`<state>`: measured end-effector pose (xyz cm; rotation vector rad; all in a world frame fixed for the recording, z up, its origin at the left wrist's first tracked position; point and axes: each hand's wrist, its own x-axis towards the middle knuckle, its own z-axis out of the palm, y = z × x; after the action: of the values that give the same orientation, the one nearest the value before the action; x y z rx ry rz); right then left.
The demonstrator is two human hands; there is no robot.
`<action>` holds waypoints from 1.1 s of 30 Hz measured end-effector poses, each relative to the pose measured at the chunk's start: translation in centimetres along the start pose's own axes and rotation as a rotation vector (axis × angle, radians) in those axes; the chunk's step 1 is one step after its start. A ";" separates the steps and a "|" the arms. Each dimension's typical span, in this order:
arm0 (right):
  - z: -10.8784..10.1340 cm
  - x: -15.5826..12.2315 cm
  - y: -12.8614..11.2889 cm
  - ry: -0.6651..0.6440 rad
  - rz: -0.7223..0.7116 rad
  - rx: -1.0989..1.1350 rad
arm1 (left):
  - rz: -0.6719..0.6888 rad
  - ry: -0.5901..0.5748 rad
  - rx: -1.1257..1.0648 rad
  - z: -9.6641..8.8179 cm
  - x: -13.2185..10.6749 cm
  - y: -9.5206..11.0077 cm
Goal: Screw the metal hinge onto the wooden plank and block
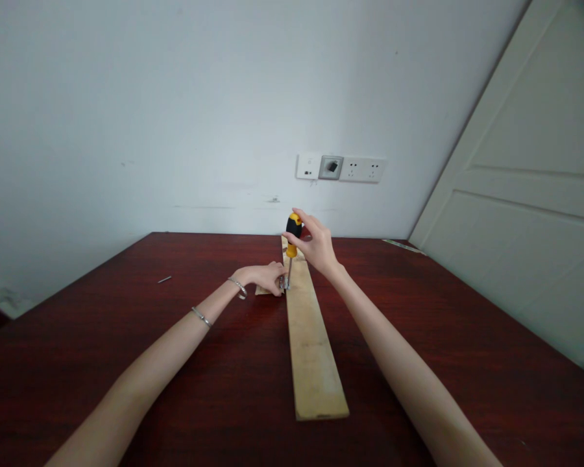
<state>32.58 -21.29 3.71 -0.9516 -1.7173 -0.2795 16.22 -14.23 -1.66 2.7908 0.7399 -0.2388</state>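
A long pale wooden plank (314, 350) lies lengthwise on the dark red table (126, 363). My right hand (316, 246) grips the black and yellow handle of a screwdriver (292, 235) that stands upright, tip down at the plank's left edge. My left hand (267, 277) is closed in a pinch around a small metal part, probably a screw (283, 283), at the screwdriver's tip. A smaller piece of wood (261, 290) lies under that hand, beside the plank. Two thin bracelets ring my left forearm.
A small screw or nail (164, 279) lies alone on the table at the left. A white wall with a row of sockets (340, 168) stands behind the table. A white door (530, 214) is at the right.
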 end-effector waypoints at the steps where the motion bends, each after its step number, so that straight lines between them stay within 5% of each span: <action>1: 0.0 0.0 0.0 -0.001 -0.002 0.004 | 0.001 0.000 -0.003 0.0 0.0 0.0; 16: -0.3 0.1 -0.5 -0.014 -0.034 0.026 | 0.000 -0.009 -0.011 -0.3 -0.3 0.4; 27: -1.8 1.2 -1.0 -0.217 0.007 0.115 | 0.019 0.008 0.007 -0.1 0.1 0.1; 33: -2.5 1.4 -2.0 -0.281 0.028 -0.033 | 0.025 0.010 0.010 -0.1 0.0 0.1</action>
<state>32.82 -23.48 6.42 -1.0785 -1.9577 -0.1609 16.26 -14.23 -1.51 2.8104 0.7070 -0.2249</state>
